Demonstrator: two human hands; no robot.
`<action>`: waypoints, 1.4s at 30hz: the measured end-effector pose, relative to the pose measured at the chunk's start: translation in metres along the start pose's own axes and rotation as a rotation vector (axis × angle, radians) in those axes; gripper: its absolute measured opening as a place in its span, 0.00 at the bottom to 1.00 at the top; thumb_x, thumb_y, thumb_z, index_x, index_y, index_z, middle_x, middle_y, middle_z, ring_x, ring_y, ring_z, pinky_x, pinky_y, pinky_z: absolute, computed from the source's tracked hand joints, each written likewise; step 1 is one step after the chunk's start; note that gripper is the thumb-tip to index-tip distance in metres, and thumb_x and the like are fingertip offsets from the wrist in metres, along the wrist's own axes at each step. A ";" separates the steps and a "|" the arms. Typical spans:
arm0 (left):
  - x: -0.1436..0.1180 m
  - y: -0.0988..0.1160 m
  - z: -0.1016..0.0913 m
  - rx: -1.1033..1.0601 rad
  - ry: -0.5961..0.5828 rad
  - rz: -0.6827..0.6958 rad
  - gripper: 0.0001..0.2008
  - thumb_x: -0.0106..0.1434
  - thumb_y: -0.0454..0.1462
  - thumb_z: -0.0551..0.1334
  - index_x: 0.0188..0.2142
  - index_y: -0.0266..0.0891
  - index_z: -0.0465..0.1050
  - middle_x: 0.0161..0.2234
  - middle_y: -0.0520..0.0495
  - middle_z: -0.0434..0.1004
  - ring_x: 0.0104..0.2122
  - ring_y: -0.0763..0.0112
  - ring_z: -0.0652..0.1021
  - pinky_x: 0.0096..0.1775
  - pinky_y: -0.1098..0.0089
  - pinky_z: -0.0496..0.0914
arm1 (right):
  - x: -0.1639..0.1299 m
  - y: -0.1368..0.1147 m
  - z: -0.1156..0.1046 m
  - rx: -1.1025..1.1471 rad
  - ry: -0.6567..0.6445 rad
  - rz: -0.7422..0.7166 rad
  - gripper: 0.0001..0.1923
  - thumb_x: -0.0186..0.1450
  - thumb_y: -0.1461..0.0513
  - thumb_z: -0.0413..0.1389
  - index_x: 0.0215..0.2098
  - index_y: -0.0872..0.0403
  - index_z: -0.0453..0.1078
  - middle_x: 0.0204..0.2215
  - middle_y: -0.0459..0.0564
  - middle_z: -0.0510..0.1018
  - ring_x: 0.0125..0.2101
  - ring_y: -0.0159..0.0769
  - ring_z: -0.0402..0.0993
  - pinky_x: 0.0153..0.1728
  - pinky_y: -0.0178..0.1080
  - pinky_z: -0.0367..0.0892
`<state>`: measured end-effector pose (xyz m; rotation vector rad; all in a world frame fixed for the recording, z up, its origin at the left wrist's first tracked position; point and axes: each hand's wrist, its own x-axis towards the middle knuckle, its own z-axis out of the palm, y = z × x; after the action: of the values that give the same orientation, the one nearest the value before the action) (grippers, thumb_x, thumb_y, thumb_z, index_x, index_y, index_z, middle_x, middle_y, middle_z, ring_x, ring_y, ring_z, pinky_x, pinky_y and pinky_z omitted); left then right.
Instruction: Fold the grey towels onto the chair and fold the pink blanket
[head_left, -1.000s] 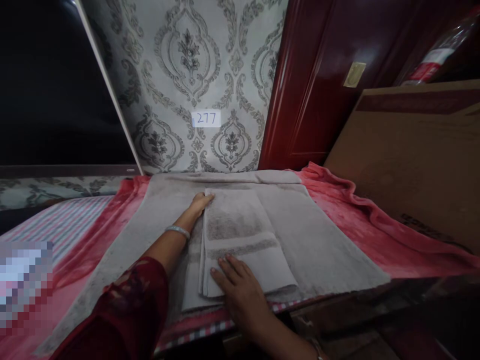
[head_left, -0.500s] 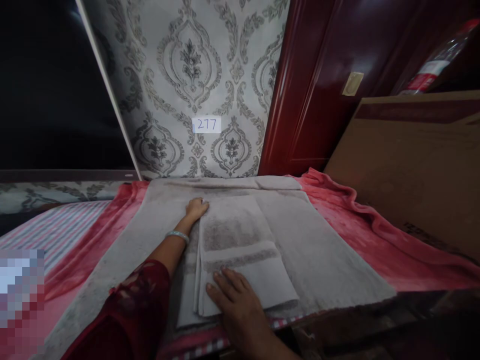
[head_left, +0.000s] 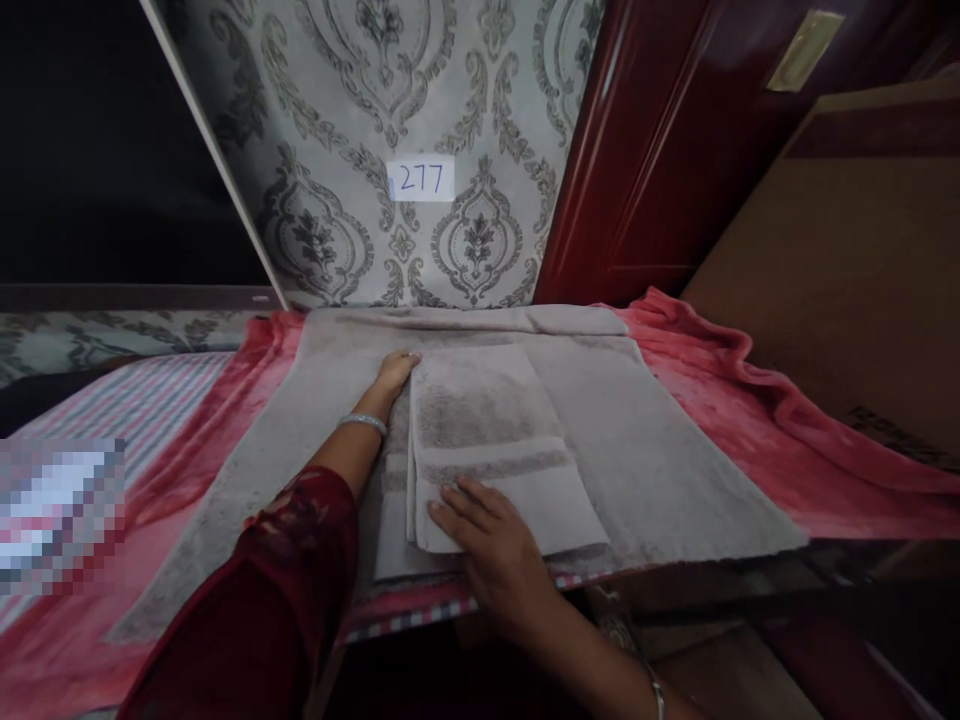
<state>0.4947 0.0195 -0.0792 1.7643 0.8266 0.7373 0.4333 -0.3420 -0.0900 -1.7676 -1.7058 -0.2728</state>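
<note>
**Both hands flat on a folded grey towel**

Right hand (head_left: 495,545): palm down, fingers spread, pressing on the near left corner of the folded towel (head_left: 495,450). Nothing pinched; the fingertips lie on the top layer just inside its near edge. Judgement: the flat press keeps the stacked layers from sliding apart.

Left hand (head_left: 394,372): reaches out along the left side of the fold, fingers together and extended, lying at the far left corner. Whether the fingertips tuck under the top layer or only rest against its edge, cannot tell. A silver bangle (head_left: 362,423) sits on the wrist; a dark red patterned sleeve (head_left: 262,590) covers the forearm.

Position of the folded towel: lies in the middle of a larger grey towel (head_left: 660,470) spread flat, long axis running away from the person. A darker woven band crosses its top face. On the left, lower layers stick out a little beyond the top one, so the edges are not fully flush. Judgement: one hand at each end of the left edge suits squaring those layers.

Support: the spread towel rests on a pink-red blanket (head_left: 750,400), which bunches up along the right side against a brown cardboard panel (head_left: 847,260).

Background: patterned wallpaper bearing a white label reading 277 (head_left: 421,178); dark red door (head_left: 675,150) to its right.
</note>
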 end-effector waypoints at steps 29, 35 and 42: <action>-0.011 0.003 0.001 0.114 0.094 0.051 0.14 0.58 0.44 0.61 0.21 0.38 0.68 0.20 0.53 0.64 0.26 0.69 0.68 0.31 0.70 0.60 | 0.023 0.022 -0.057 -0.014 -0.131 0.175 0.25 0.74 0.55 0.48 0.68 0.50 0.63 0.66 0.53 0.65 0.69 0.48 0.52 0.66 0.58 0.55; -0.008 0.001 0.000 0.123 0.103 0.053 0.15 0.60 0.44 0.62 0.22 0.38 0.69 0.22 0.53 0.67 0.27 0.70 0.69 0.33 0.69 0.63 | 0.021 0.014 -0.022 -0.164 -0.444 0.037 0.31 0.72 0.50 0.53 0.72 0.42 0.54 0.73 0.49 0.49 0.71 0.54 0.41 0.67 0.65 0.46; -0.009 0.002 -0.005 0.188 0.095 0.048 0.18 0.64 0.44 0.64 0.22 0.37 0.67 0.21 0.56 0.63 0.24 0.74 0.67 0.32 0.70 0.63 | 0.034 0.026 -0.043 -0.016 -0.530 0.019 0.29 0.73 0.49 0.52 0.70 0.43 0.58 0.71 0.50 0.55 0.70 0.51 0.47 0.66 0.61 0.50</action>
<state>0.4860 0.0141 -0.0771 1.9336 0.9453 0.8017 0.4751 -0.3374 -0.0461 -1.9846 -2.0427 0.2139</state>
